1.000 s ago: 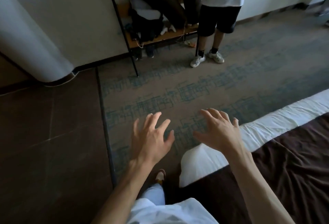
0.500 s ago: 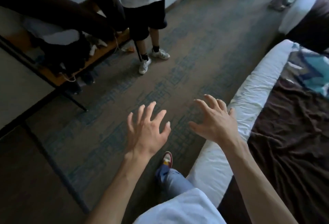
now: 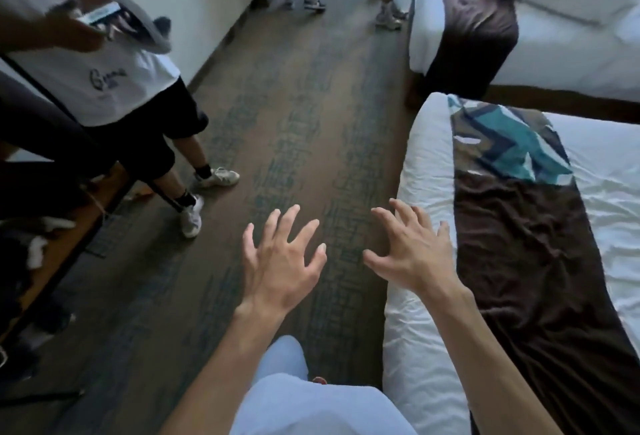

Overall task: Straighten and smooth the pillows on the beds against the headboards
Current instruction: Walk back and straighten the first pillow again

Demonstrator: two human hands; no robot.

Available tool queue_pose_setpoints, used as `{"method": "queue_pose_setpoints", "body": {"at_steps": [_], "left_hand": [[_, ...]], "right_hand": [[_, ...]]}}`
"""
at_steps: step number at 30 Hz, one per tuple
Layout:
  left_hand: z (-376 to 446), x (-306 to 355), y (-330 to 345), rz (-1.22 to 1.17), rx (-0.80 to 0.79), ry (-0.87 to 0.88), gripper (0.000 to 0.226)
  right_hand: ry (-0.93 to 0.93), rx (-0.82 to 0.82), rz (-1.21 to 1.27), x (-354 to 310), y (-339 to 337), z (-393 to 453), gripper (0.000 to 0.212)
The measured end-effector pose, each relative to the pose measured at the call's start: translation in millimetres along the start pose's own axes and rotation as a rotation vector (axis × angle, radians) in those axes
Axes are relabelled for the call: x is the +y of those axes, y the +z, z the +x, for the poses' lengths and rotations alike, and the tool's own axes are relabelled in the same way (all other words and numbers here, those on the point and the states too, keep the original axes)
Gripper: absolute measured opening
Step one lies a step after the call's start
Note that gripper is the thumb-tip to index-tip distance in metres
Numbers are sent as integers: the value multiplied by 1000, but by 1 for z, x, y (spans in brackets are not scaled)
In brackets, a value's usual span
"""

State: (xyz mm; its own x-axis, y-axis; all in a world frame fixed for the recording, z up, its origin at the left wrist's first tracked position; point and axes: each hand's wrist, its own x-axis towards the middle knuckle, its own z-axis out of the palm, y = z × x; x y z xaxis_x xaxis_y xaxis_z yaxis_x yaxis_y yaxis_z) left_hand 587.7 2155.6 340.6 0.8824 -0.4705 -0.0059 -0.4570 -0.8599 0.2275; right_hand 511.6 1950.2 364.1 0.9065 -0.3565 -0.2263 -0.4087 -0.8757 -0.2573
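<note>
Carpet (image 3: 304,130) aisle — bed (image 3: 422,171) edge right, hands spread

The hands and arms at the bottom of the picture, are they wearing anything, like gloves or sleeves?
No. The left hand and right hand are bare, with no gloves, rings or watch showing. Both forearms are uncovered too; no sleeves show on them.

Patterned carpet (image 3: 294,130) runs alongside. A bystander in white shirt (image 3: 104,88) and black shorts stands left; a wooden bench (image 3: 69,227) beside.
</note>
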Motion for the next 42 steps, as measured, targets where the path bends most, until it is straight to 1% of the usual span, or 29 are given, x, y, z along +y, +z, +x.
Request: {"method": "queue_pose_setpoints", "body": {"at_steps": [5, 10, 15, 22, 26, 30, 33, 36, 39, 42], "left_hand": [[115, 2, 4, -4, -7, 105, 59], [250, -3, 16, -8, -38, 185, 58], [380, 0, 11, -24, -83, 266, 61], [554, 28, 4, 5, -96, 384, 57], [646, 53, 14, 20, -87, 429, 58], [747, 88, 31, 41, -111, 481, 58], [827, 123, 40, 64, -126, 521, 57], [898, 162, 40, 67, -107, 578, 56], [960, 200, 43, 84, -106, 645, 56], [1015, 241, 48, 75, -80, 694, 56]], "right_hand": [[105, 61, 32, 7, -17, 85, 78], [178, 100, 19, 14, -32, 199, 77], [269, 123, -7, 19, -66, 307, 76], [376, 185, 6, 41, -117, 451, 75], [407, 187, 10, 68, -137, 534, 76], [436, 235, 27, 110, -157, 625, 75], [480, 233, 58, 148, -180, 694, 76], [522, 227, 84, 183, -205, 752, 77], [553, 218, 83, 218, -236, 799, 76], [597, 251, 100, 256, -260, 837, 76]]}}
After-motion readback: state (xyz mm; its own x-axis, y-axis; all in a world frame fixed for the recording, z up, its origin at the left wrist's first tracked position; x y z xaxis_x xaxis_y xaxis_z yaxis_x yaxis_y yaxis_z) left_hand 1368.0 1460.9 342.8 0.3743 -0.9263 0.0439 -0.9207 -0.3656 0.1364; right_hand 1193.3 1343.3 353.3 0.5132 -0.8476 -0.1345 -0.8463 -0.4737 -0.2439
